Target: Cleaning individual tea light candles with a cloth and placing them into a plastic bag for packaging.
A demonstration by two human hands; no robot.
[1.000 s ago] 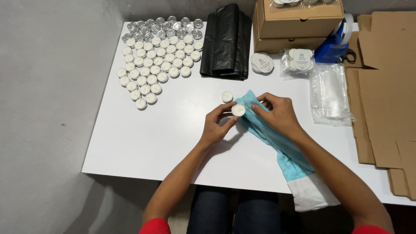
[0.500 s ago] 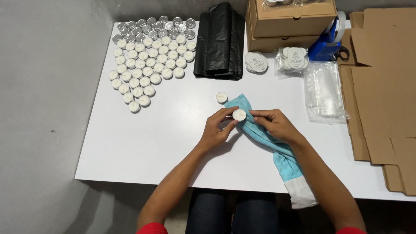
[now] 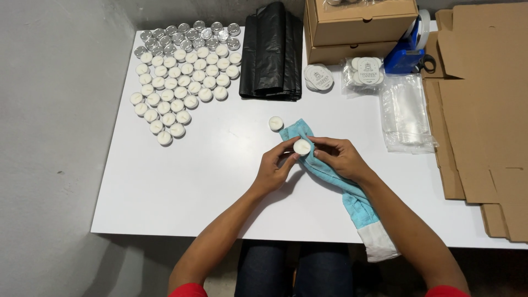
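A small white candle (image 3: 302, 146) is being pinched at the fingertips of the left hand (image 3: 275, 168), near the bench (image 3: 220, 181) middle. The right hand (image 3: 341, 158) is being closed around a blue cloth (image 3: 352, 192) trailing over the near edge. Another loose candle (image 3: 275, 123) is sitting just beside the cloth's far end. Risk: cloth being tugged could knock that candle; a light pinch could drop the held one.

I saw white tealights (image 3: 181, 82) in silver cups on a white counter (image 3: 209, 176), a light blue cloth (image 3: 352, 198) with a white end, black folded bags (image 3: 272, 52), brown cardboard boxes (image 3: 357, 25), and a blue tape dispenser (image 3: 407, 52).
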